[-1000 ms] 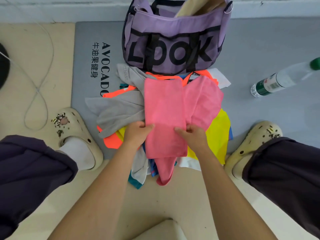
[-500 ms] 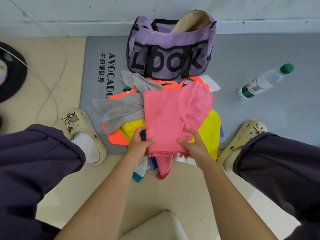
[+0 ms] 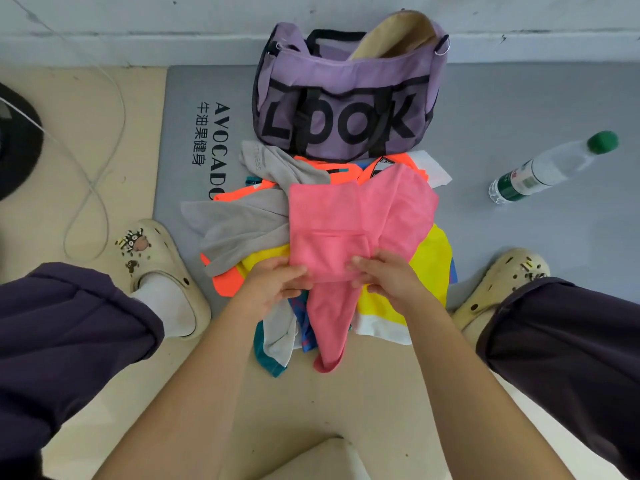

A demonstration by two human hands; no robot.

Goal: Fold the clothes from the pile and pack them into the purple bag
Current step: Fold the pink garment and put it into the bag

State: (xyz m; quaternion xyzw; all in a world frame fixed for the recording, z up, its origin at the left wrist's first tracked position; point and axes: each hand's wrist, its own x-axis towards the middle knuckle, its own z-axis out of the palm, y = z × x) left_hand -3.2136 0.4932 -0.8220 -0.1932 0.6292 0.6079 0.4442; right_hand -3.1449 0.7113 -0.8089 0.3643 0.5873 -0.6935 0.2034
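The left grip [image 3: 277, 289] and right grip [image 3: 384, 282] pinch the near edge of the folded pink cloth garment [image 3: 346, 223], which lies on top of the mixed pile of clothes [image 3: 426, 271]. Beyond the grips, behind the pile, the purple fabric bag [image 3: 346, 98] stands on the grey floor mat [image 3: 194, 98] against the wall. Far right of the right grip a clear plastic bottle [image 3: 547, 168] lies on the mat. A loose grey garment [image 3: 242, 223] spreads left of the pink one.
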